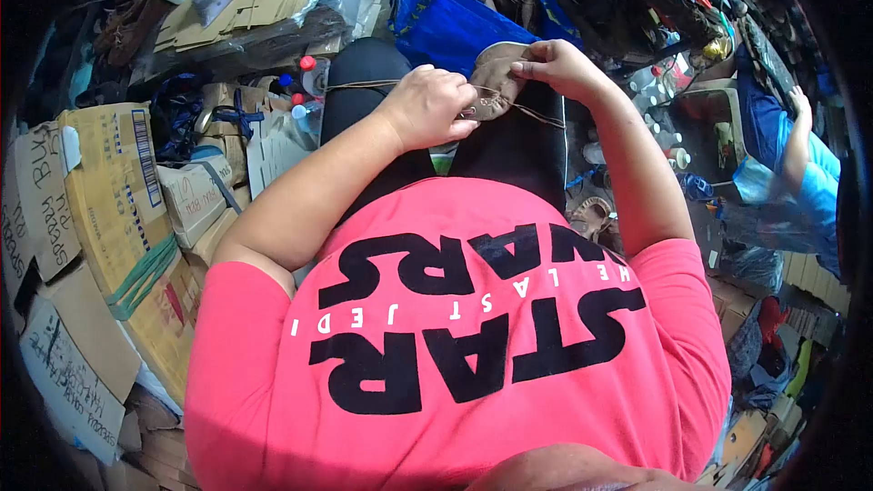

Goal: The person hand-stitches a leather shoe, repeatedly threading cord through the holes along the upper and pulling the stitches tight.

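Note:
A brown leather-like piece (496,84), perhaps part of a shoe, lies over my thigh, with thin brown lace or cord (538,115) running through and past it. My right hand (555,69) pinches its upper right edge between thumb and fingers. At the piece's lower left, my left hand (431,106) is closed with the fingertips together near the cord. More cord (364,85) stretches out to the left from behind that hand. What exactly the left fingers hold is too small to make out.
A blue bag (432,18) with brown items stands ahead. Cardboard boxes (114,209) fill the left side. Flattened cardboard in plastic (250,5) lies at upper left. Bottles (647,82) stand right of my knee. Another person's arm (797,141) shows at far right.

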Motion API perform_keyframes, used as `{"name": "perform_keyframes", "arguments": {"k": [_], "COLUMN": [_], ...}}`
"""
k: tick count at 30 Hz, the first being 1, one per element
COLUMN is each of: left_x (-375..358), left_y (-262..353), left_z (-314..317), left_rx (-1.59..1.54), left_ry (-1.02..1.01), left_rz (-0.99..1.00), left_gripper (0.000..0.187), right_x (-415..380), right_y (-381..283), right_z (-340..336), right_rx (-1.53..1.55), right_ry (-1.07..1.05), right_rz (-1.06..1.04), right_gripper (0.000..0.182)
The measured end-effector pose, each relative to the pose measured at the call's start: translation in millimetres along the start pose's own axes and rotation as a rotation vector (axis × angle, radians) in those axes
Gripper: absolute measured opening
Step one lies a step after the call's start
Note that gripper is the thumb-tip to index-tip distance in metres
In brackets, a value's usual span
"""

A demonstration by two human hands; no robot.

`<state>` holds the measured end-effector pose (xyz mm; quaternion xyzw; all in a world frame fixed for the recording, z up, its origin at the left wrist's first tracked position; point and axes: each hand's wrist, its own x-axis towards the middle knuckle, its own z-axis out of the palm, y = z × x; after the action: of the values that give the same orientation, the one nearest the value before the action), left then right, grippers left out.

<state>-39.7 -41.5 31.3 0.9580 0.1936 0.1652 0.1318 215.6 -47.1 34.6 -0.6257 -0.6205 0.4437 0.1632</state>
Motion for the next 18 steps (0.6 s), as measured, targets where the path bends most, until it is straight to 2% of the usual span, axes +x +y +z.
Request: {"name": "perform_keyframes", "arguments": {"k": [2,5,7,9,10,11,12,13,14,15,17,18], "left_x": [0.1,1.6,2.1,-1.6,-1.4,0.4,3.1,7.1,11.8,19.5,38.9,47.7], "left_y": [-0.4,3.4,7.9,8.6,9.4,9.4,9.2,7.6,-2.4,-16.3,-31.4,-32.8], "left_z": [6.4,19.6,22.8,18.7,11.5,3.2,-4.0,-10.7,-5.4,2.5,18.5,21.8], "left_rx": [-0.048,-0.128,-0.084,-0.106,-0.101,-0.094,-0.098,-0.185,-0.291,-0.397,-0.431,-0.466], "left_ry": [-0.012,0.034,0.002,-0.043,-0.136,-0.225,-0.217,-0.173,-0.059,0.056,0.197,0.097], "left_rz": [0.012,0.029,-0.030,-0.059,-0.111,-0.160,-0.168,-0.221,-0.214,-0.209,-0.192,-0.224], "left_gripper": [0.026,0.026,0.025,0.031,0.035,0.038,0.043,0.038,0.035,0.033,0.030,0.035], "right_x": [-3.1,-3.7,-2.7,-1.0,3.6,2.2,-6.8,-15.6,-20.9,-27.8,-42.0,-45.4], "right_y": [6.8,12.5,6.9,0.1,0.1,-0.9,-9.9,-15.1,-15.2,-16.5,-19.0,-16.1], "right_z": [1.5,5.8,14.5,26.5,30.2,31.0,31.7,32.1,32.4,31.4,28.7,33.2], "right_rx": [0.197,0.063,0.117,0.226,0.042,0.041,-0.145,-0.332,-0.287,-0.290,-0.247,-0.223], "right_ry": [-0.001,0.083,0.092,0.111,0.169,0.170,0.414,0.654,0.715,0.709,0.321,0.217], "right_rz": [-0.006,0.074,0.053,0.007,0.009,0.009,-0.120,-0.245,-0.329,-0.320,-0.274,-0.200], "right_gripper": [0.031,0.029,0.029,0.029,0.028,0.028,0.028,0.028,0.030,0.030,0.041,0.041]}}
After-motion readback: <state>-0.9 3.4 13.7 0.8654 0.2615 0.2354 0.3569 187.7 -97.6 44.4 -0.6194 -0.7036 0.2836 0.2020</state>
